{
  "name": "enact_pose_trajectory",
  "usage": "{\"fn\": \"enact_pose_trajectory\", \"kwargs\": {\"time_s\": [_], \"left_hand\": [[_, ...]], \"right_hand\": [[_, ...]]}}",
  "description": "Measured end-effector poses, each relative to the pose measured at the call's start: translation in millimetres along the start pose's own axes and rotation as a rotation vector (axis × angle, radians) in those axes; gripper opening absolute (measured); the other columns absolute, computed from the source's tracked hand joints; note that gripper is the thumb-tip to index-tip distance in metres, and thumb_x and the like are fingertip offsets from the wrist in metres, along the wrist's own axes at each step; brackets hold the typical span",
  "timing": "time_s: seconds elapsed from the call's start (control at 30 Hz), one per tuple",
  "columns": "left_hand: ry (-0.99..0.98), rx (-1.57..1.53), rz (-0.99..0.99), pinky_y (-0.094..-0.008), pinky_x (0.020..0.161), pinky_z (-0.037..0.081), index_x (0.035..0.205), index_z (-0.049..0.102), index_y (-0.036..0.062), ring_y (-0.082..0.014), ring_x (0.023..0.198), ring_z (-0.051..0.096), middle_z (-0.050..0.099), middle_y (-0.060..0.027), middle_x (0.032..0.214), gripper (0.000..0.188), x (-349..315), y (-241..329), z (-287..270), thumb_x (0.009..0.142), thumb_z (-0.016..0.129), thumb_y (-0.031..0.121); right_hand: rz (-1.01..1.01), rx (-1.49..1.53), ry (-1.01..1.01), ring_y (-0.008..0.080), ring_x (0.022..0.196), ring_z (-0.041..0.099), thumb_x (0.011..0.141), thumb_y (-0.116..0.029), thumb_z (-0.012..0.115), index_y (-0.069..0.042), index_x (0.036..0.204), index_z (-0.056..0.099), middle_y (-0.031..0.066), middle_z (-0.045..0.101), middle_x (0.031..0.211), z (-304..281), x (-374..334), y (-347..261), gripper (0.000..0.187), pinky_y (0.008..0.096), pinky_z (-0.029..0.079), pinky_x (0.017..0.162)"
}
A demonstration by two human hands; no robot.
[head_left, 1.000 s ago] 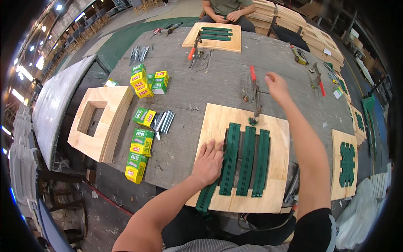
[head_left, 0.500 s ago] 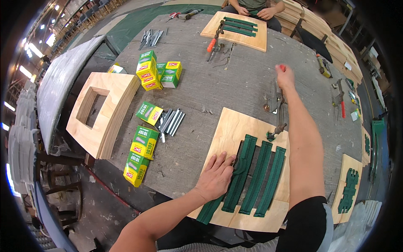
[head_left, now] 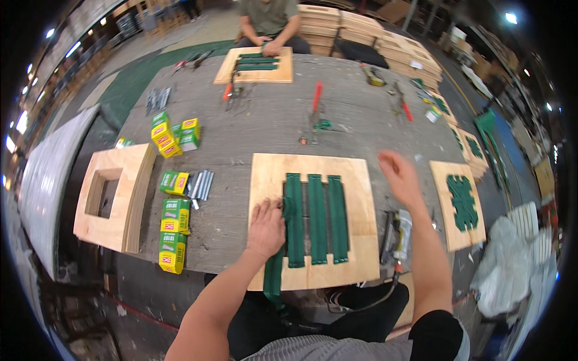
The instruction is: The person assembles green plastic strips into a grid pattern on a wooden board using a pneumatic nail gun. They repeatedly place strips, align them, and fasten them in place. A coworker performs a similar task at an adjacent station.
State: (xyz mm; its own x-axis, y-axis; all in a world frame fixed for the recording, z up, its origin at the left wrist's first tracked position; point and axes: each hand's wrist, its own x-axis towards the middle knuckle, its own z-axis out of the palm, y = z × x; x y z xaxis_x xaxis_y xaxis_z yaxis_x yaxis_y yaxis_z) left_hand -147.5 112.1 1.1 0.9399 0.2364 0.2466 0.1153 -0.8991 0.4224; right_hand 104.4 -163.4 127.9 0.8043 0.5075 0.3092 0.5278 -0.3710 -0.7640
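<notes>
A light plywood panel (head_left: 358, 240) lies in front of me, with three dark green webbing strips (head_left: 317, 219) running across its rectangular opening. My left hand (head_left: 267, 228) rests on the panel's left part, fingers laid flat. A loose green webbing strap (head_left: 274, 274) passes under it and hangs over the near edge. My right hand (head_left: 399, 178) is raised to the right of the panel, slightly blurred, fingers loosely bent and apart, nothing seen in it. Below it a staple gun (head_left: 403, 231) with a hose lies beside the panel. Beyond the panel is a red-handled tool (head_left: 316, 99).
Green-yellow boxes (head_left: 175, 215) and staple strips (head_left: 203, 183) lie at left, next to stacked wooden frames (head_left: 129, 198). A finished-looking webbed panel (head_left: 442, 186) sits at the right edge. Across the table a person (head_left: 268, 24) works on another panel (head_left: 223, 72).
My right hand has left the red-handled tool, now lying beyond the panel, and come nearer to me. My left hand stays on the panel and strap. The view has turned.
</notes>
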Motion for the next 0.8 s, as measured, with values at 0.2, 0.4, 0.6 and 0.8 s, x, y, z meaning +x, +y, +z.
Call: {"fn": "enact_pose_trajectory", "kwargs": {"time_s": [0.2, 0.4, 0.6, 0.8], "left_hand": [[0.092, -0.07, 0.047, -0.051, 0.119, 0.034, 0.129, 0.055, -0.0008, -0.0386, 0.138, 0.049, 0.061, -0.0185, 0.137, 0.034, -2, 22, 11, 0.098, 0.056, 0.013], [0.145, -0.376, -0.225, -0.0495, 0.084, 0.053, 0.11, 0.059, -0.0025, -0.0414, 0.092, 0.068, 0.068, -0.0228, 0.1, 0.019, -32, 50, -18, 0.1, 0.059, 0.013], [-0.087, -1.514, -0.682, -0.0321, 0.064, 0.054, 0.112, 0.055, 0.0026, -0.0181, 0.067, 0.064, 0.065, -0.0073, 0.081, 0.009, -144, 120, -34, 0.105, 0.051, 0.008], [-0.53, -1.466, -0.995, -0.0273, 0.047, 0.043, 0.108, 0.062, 0.0077, -0.0122, 0.051, 0.051, 0.058, -0.0028, 0.072, 0.02, -226, 94, -34, 0.107, 0.058, 0.027]], "right_hand": [[0.446, -0.692, 0.382, 0.0333, 0.091, 0.067, 0.088, -0.024, 0.076, -0.005, 0.101, 0.067, 0.0162, 0.069, 0.097, -69, -222, 76, 0.025, 0.0438, 0.052, 0.082], [0.519, -0.51, 0.343, 0.0396, 0.097, 0.064, 0.08, -0.023, 0.082, -0.007, 0.101, 0.059, 0.0178, 0.066, 0.097, -20, -219, 85, 0.035, 0.0488, 0.05, 0.084], [0.381, -0.604, 0.53, 0.04, 0.095, 0.064, 0.084, -0.022, 0.08, -0.006, 0.1, 0.061, 0.0194, 0.067, 0.096, -66, -230, 88, 0.03, 0.0492, 0.05, 0.083], [0.512, -0.376, -0.077, 0.0376, 0.082, 0.069, 0.085, -0.033, 0.079, -0.002, 0.098, 0.063, 0.0172, 0.071, 0.087, 4, -270, 22, 0.038, 0.0456, 0.054, 0.074]]}}
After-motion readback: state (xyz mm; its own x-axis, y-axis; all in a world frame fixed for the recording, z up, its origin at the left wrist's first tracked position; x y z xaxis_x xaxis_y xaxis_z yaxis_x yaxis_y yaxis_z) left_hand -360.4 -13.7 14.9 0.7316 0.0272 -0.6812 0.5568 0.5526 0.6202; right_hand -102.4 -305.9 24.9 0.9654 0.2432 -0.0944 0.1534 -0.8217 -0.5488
